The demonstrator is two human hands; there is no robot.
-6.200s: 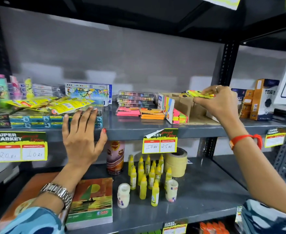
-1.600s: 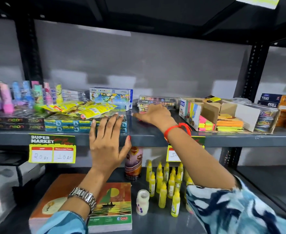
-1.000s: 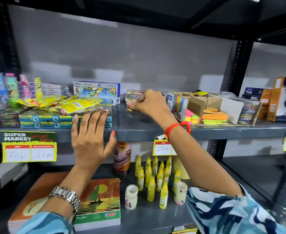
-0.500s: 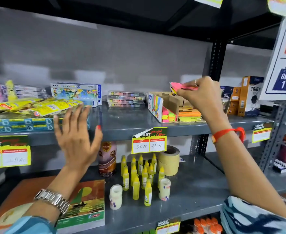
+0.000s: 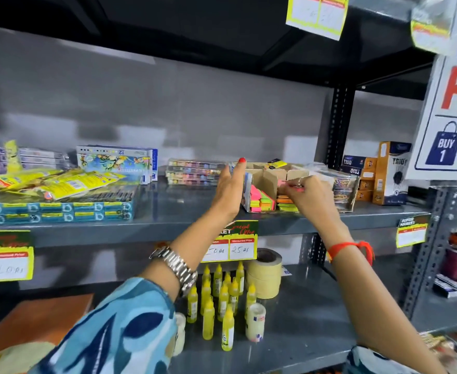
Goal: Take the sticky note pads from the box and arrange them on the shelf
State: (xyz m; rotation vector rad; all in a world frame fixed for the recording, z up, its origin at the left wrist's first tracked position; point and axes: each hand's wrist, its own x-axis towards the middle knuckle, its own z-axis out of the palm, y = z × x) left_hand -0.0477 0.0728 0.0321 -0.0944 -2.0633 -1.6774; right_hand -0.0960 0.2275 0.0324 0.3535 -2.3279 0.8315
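A brown cardboard box [image 5: 272, 176] with dividers stands on the grey middle shelf [image 5: 184, 209]. Neon pink, green and yellow sticky note pads [image 5: 259, 201] fill its front compartment, and an orange stack [image 5: 283, 200] lies beside them. My right hand [image 5: 309, 197] pinches a pink sticky note pad [image 5: 292, 187] low over the box, above the orange stack. My left hand [image 5: 230, 190] lies flat against the box's left side, fingers straight and pointing up, holding nothing.
Clear colour cases [image 5: 195, 171] and a crayon box [image 5: 116, 163] stand left of the box, with yellow packets [image 5: 60, 182] beyond. Orange Trio boxes [image 5: 390, 172] sit right of it. Glue bottles [image 5: 222, 298] and tape rolls [image 5: 265, 273] are on the lower shelf. A promo sign [image 5: 454, 109] hangs at the right.
My right hand has come down with the pink pad from above the box to just over its contents. My left hand has left the shelf edge at the left and now touches the box's side.
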